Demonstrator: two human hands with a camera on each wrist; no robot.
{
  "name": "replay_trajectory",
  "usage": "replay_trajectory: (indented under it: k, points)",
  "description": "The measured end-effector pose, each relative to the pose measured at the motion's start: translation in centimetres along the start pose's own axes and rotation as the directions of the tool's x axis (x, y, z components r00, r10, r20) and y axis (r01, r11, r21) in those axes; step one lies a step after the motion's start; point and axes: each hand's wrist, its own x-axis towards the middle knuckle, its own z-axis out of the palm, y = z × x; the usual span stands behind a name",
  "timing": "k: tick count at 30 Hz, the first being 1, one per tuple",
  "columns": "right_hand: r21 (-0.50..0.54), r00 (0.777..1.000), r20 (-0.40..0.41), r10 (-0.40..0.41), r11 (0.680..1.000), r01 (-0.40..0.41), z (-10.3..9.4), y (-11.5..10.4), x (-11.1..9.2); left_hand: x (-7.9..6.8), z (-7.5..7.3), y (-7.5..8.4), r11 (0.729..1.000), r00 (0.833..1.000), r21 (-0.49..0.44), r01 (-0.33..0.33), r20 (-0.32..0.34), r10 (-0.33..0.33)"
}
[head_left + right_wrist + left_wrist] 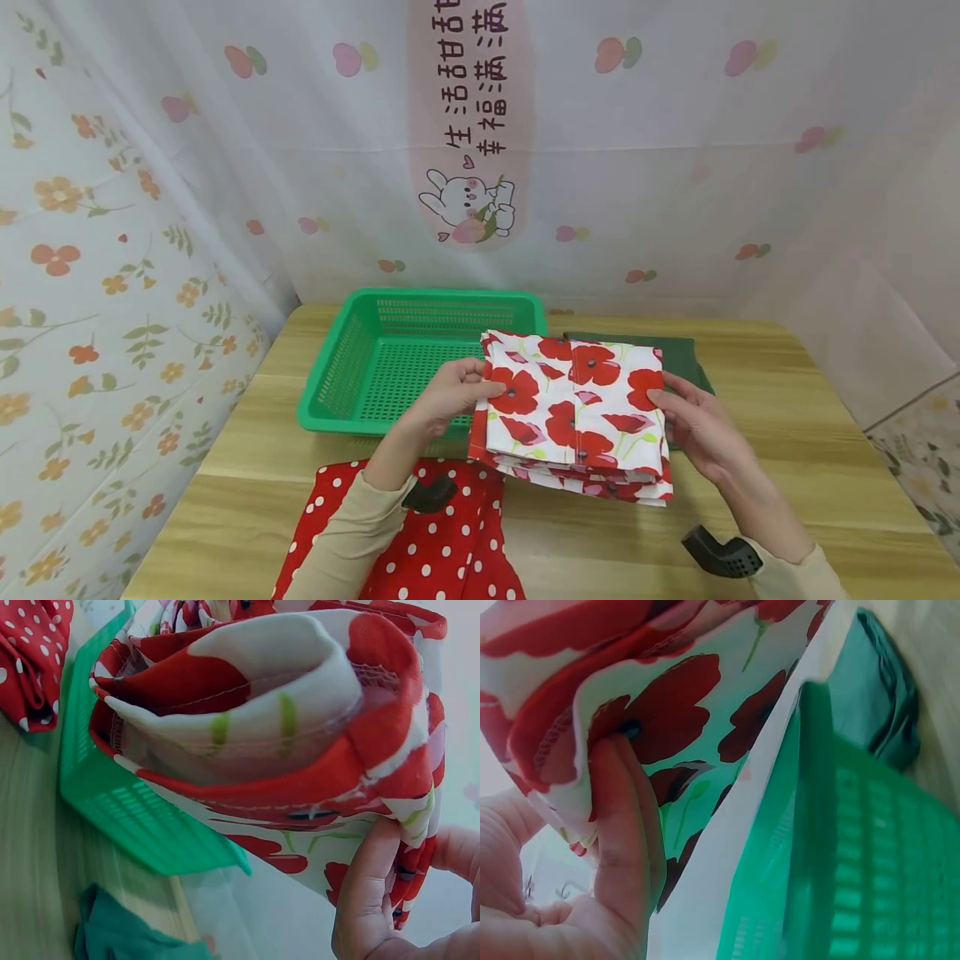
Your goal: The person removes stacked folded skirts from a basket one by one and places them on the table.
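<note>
A folded white cloth with red poppies (577,408) is held up between both hands, tilted, in front of the green basket (420,423). At its left edge my left hand (450,392) pinches it, thumb on top and fingers beneath. My right hand (701,425) grips the opposite edge the same way. Seen from the right wrist, the poppy cloth (300,787) shows several stacked layers with stitched hems, one curling inward. The left wrist view has the fingers (619,825) under the cloth's printed underside.
Below the left forearm a red cloth with white dots (420,542) lies on the wooden table (787,467). Dark green fabric (678,354) lies behind the right hand, partly hidden by the poppy cloth. A printed white curtain (675,167) hangs behind the table.
</note>
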Motion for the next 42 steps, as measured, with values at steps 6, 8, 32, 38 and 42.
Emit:
replay_trajectory:
  k: [6, 8, 32, 38, 42]
  points:
    - [0.010, 0.999, -0.037, -0.011, 1.000, 0.012, -2.1, 1.0, -2.0, 0.2, 2.3, -0.5, 1.000, 0.999, -0.014, 0.015, 0.040, -0.015]
    - [0.006, 0.999, -0.052, -0.014, 1.000, 0.015, -2.7, 1.4, -2.6, 0.2, 3.1, -0.8, 1.000, 0.999, -0.020, 0.023, 0.045, -0.022]
    - [-0.189, 0.940, -0.183, 0.288, 0.928, -0.322, -8.6, 5.6, -8.0, -1.9, 10.7, -4.5, 0.993, 0.998, 0.111, 0.035, 0.038, -0.039]
    - [-0.166, 0.918, -0.168, 0.359, 0.908, -0.386, -8.9, 6.4, -8.6, -2.7, 11.4, -5.7, 0.986, 0.997, 0.153, 0.063, 0.027, -0.068]
    - [-0.163, 0.898, -0.194, 0.395, 0.890, -0.427, -8.4, 7.0, -8.6, -3.2, 11.7, -6.8, 0.983, 0.996, 0.170, 0.074, 0.033, -0.081]
